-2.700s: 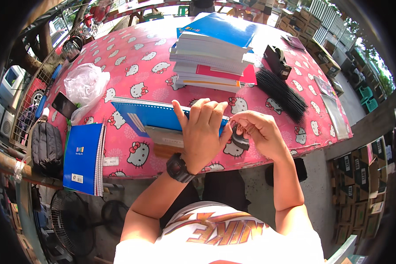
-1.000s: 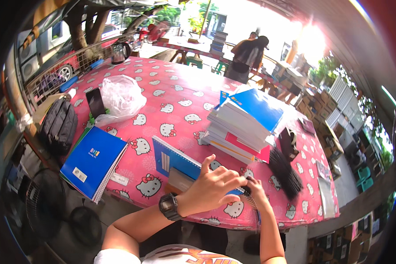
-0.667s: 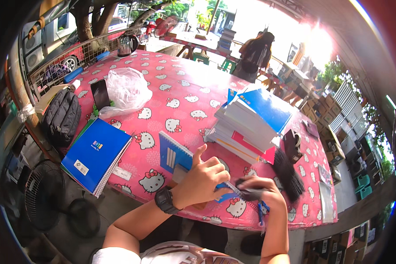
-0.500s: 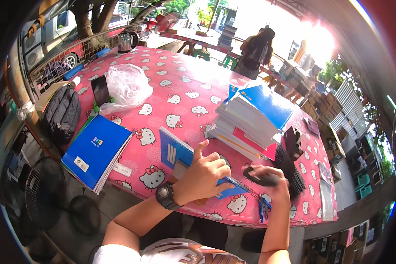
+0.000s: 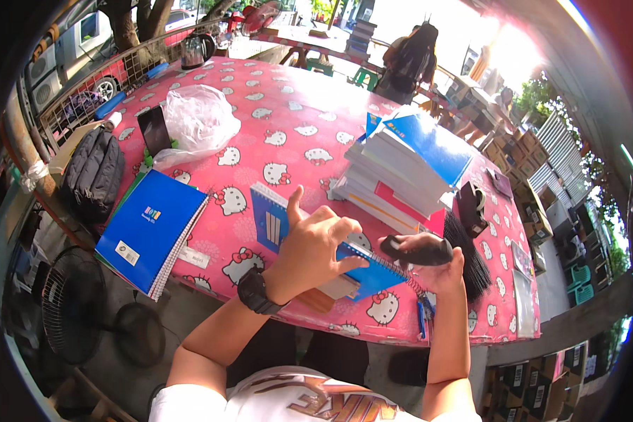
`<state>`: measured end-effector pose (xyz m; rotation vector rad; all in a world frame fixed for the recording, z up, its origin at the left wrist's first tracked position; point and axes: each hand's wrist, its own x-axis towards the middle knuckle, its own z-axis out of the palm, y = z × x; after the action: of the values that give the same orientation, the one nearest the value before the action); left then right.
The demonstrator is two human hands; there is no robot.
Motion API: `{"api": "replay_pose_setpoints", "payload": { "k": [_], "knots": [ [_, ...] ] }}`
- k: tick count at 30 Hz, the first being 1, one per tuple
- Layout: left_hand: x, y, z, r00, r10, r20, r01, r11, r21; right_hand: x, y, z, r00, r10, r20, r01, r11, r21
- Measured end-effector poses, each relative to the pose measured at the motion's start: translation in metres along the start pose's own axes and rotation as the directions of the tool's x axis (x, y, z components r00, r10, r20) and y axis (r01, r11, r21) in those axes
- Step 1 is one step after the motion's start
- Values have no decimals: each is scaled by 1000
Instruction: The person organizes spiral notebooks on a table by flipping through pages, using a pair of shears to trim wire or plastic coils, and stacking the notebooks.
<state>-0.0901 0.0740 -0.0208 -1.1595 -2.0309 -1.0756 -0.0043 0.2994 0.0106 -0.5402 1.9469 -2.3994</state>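
Black oval (image 5: pixel 416 250) has shifted up since prev frame, gripped in R hand (image 5: pixel 446 278) nr coil (image 5: pixel 413 283) of blue notebook (image 5: pixel 374 276), tilted on table (image 5: pixel 281 155); L hand (image 5: pixel 313 250) spread over notebook's top edge, can't tell if gripping. Book stack (image 5: pixel 401 165) behind.

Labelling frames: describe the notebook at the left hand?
Start at the pink table; at its near edge, find the left hand. The hand partly covers a blue notebook. Unlike the flat notebook at left and the stack beyond, it is tilted up, with a coil trailing from its right end.
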Motion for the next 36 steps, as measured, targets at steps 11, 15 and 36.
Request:
{"api": "replay_pose_setpoints", "payload": {
  "k": [11, 15, 36],
  "knots": [
    [2, -6, -5, 999, -13, 40, 14, 999, -29, 35, -17, -3, 917, 386, -104, -328, 578, -747],
    [4, -9, -6, 999, -20, 39, 21, 999, -32, 33, -12, -2, 983, 43, 181, 8, 962, -272],
    [-11, -57, -19, 886, -103, -452, 154, 985, 78, 64, 20, 5, 982, 186, 9, -150, 817, -557]
  ]
}}
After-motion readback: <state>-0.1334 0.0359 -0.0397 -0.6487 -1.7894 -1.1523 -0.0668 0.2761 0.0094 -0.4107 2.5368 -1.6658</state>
